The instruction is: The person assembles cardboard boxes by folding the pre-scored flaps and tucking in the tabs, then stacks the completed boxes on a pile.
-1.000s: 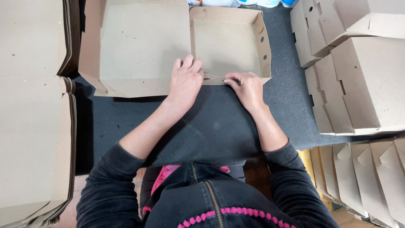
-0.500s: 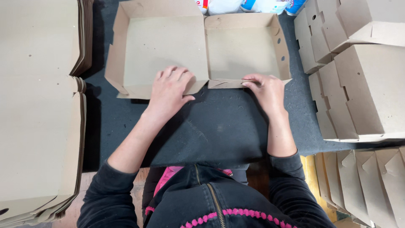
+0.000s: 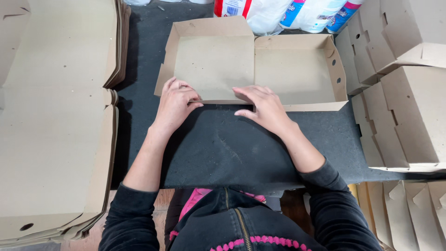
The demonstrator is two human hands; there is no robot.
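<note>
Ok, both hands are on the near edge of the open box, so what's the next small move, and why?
Probably fold the near flap of the lid half up. The right half of the box already has standing walls, while the left half's near edge lies flat under the left hand and right hand, whose fingers press along that crease.

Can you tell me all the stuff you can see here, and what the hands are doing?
Open cardboard box: one, brown, middle of the dark mat, right half walled, left half a flat panel with side flaps.
Dark mat: one, charcoal, covers the table.
Flat cardboard sheets: two stacks, brown, left side.
Folded boxes: a row, brown, right side; more at bottom right.
White plastic packages: several, white with red and blue, top edge.
Left hand: grip open, pressing the box's near-left edge.
Right hand: grip open, flat on the box's near edge at the middle.
</note>
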